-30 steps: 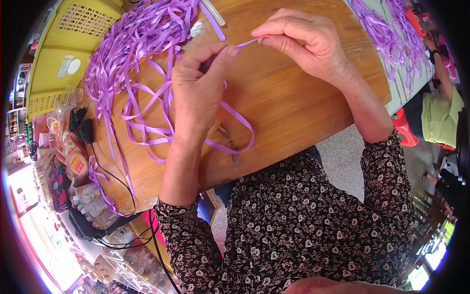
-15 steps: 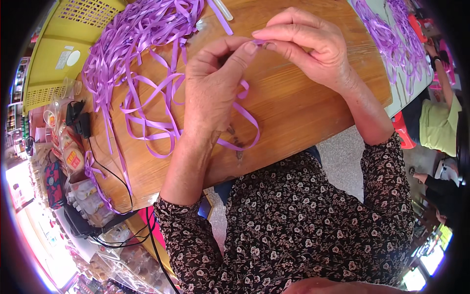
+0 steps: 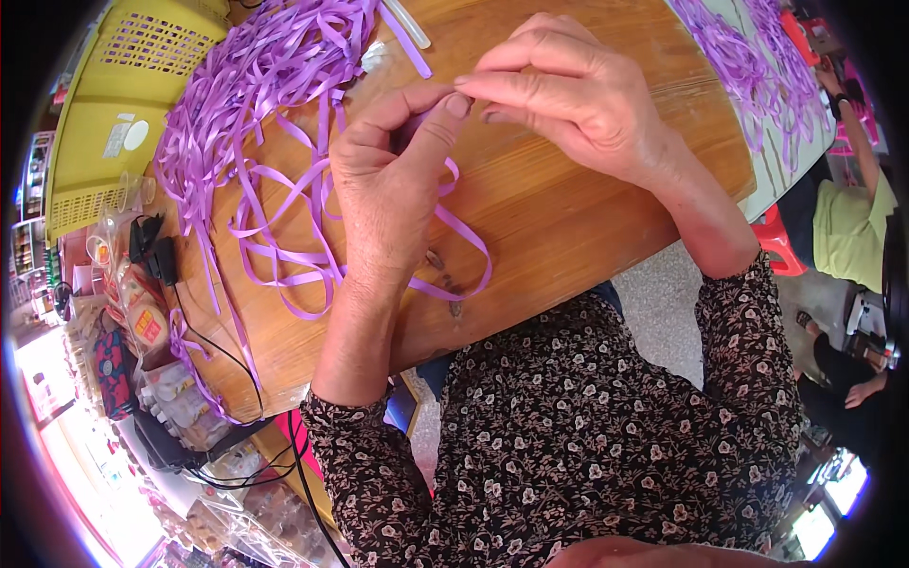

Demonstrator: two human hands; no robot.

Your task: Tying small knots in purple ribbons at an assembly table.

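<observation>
Over the wooden table (image 3: 587,218), my left hand (image 3: 383,189) is closed, its thumb and index finger pinching a narrow purple ribbon (image 3: 481,251). Slack loops of that ribbon trail beneath the hand and onto the tabletop. My right hand (image 3: 592,104) comes in from the right, with its fingertips closed together against those of my left. The bit of ribbon between the two pinches is almost wholly covered by my fingers. A big tangled heap of purple ribbons (image 3: 265,90) lies beyond my left hand.
A yellow-green plastic basket (image 3: 90,185) stands at the far left. A clear tube (image 3: 409,26) lies by the heap. More purple ribbons (image 3: 729,57) lie on a pale surface at the right. A black cable (image 3: 213,331) crosses the left table edge. Another person (image 3: 847,232) is at the far right.
Both hands have shifted slightly left together, still meeting at the fingertips. The purple bit that showed between them is now mostly covered.
</observation>
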